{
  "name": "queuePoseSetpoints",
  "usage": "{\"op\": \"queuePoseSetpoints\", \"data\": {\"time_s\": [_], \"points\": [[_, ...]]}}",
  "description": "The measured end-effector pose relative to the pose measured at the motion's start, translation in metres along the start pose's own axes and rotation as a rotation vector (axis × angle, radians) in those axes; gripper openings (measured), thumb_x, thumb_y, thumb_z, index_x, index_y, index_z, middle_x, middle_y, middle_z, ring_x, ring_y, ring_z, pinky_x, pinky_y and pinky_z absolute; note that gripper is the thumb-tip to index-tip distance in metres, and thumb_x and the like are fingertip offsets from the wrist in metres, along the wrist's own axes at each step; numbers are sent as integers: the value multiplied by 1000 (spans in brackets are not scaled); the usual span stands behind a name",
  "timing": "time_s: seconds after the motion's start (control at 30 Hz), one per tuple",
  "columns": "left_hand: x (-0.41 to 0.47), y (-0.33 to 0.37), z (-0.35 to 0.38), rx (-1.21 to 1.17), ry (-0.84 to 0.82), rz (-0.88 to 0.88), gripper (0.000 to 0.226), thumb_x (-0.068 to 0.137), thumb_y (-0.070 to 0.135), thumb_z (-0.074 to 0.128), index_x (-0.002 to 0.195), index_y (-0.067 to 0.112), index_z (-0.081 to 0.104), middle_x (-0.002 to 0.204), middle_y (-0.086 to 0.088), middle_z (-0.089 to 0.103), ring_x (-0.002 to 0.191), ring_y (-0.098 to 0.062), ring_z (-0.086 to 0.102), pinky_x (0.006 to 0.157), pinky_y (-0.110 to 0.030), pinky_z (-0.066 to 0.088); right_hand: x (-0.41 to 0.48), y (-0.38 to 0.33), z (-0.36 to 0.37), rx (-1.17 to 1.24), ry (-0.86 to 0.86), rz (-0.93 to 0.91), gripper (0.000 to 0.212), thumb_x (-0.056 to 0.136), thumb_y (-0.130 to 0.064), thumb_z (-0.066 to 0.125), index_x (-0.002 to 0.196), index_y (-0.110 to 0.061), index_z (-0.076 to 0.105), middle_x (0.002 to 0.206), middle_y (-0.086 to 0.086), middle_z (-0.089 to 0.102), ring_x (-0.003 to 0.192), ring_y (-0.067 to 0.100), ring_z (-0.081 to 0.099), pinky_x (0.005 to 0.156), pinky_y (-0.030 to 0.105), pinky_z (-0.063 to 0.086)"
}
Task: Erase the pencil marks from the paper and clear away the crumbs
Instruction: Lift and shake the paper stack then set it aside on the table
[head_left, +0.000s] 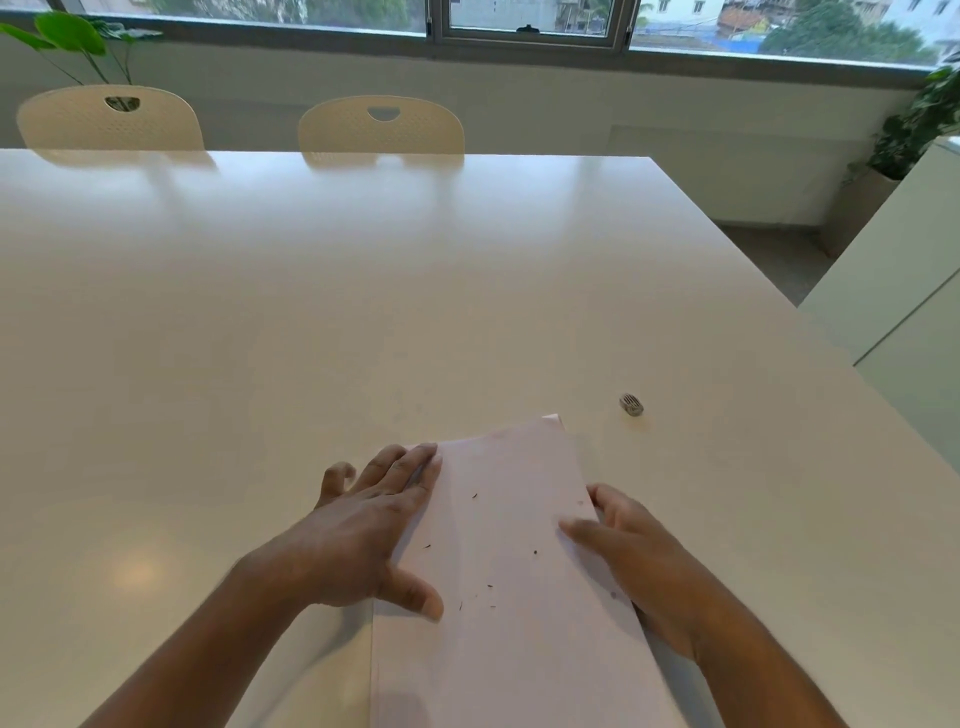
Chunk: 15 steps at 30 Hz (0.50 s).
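A white sheet of paper (509, 545) is held in front of me over the near part of the table, its long sides curled upward. My left hand (374, 525) grips its left edge, thumb on top of the sheet. My right hand (628, 551) grips the right edge, thumb on top and fingers underneath. Several small dark eraser crumbs (491, 590) lie scattered along the middle of the sheet. A small grey-smudged eraser (631, 405) lies on the table beyond the paper's far right corner, apart from both hands.
The big white table (311, 322) stretches away from me; its right edge (810, 322) runs diagonally close to the eraser. Two cream chairs (382, 127) stand at the far side. A white cabinet (914, 291) is at the right, plants by the window.
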<state>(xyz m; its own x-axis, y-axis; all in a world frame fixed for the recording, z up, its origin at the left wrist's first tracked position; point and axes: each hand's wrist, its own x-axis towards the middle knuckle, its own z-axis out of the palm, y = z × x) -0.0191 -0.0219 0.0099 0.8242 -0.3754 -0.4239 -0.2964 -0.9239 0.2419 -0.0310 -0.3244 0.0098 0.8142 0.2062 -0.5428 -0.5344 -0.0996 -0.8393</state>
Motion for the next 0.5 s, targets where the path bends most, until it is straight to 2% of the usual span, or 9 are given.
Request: {"op": "queuePoseSetpoints", "data": {"time_s": [0.1, 0.2, 0.3, 0.37, 0.43, 0.5], "points": [[0, -2, -1, -10, 26, 26, 149, 63, 97, 64, 165, 29, -22, 169, 21, -32, 153, -4, -34, 123, -40, -8, -10, 18, 1, 29, -17, -13, 24, 105, -8, 56, 128, -12, 61, 117, 13, 78, 108, 36, 76, 101, 60, 56], [2, -7, -4, -157, 183, 82, 132, 67, 94, 64, 169, 37, 2, 172, 25, -16, 158, -2, -14, 119, -35, 1, -9, 23, 2, 21, 20, -63, 25, 105, -3, 54, 128, -10, 62, 116, 12, 79, 107, 35, 76, 101, 56, 57], [1, -13, -3, -439, 544, 70, 93, 79, 85, 57, 160, 46, 33, 170, 30, 15, 156, 1, 16, 118, -39, 20, -9, 17, 1, 137, 17, -87, 27, 105, 0, 52, 130, -6, 61, 117, 17, 78, 107, 39, 75, 87, 45, 61], [-1, -13, 0, -698, 754, -16, 77, 86, 63, 63, 157, 38, 44, 163, 23, 39, 148, 0, 38, 117, -38, 36, -9, 13, 1, 217, 3, -100, 29, 105, 0, 52, 132, -6, 60, 120, 20, 76, 108, 40, 75, 86, 45, 62], [-5, -9, 4, -976, 860, -152, 72, 87, 43, 65, 156, 31, 49, 151, 18, 55, 133, -1, 55, 107, -30, 46, -9, 9, 0, 277, 0, -118, 31, 104, -1, 53, 134, -6, 59, 123, 21, 75, 110, 42, 73, 88, 48, 62], [-9, -1, 8, -1259, 845, -243, 66, 91, 32, 69, 154, 28, 51, 138, 13, 64, 123, -5, 63, 103, -30, 49, -6, 4, 0, 309, 3, -138, 32, 103, -2, 53, 135, -6, 58, 123, 22, 75, 110, 44, 73, 87, 48, 63]]}}
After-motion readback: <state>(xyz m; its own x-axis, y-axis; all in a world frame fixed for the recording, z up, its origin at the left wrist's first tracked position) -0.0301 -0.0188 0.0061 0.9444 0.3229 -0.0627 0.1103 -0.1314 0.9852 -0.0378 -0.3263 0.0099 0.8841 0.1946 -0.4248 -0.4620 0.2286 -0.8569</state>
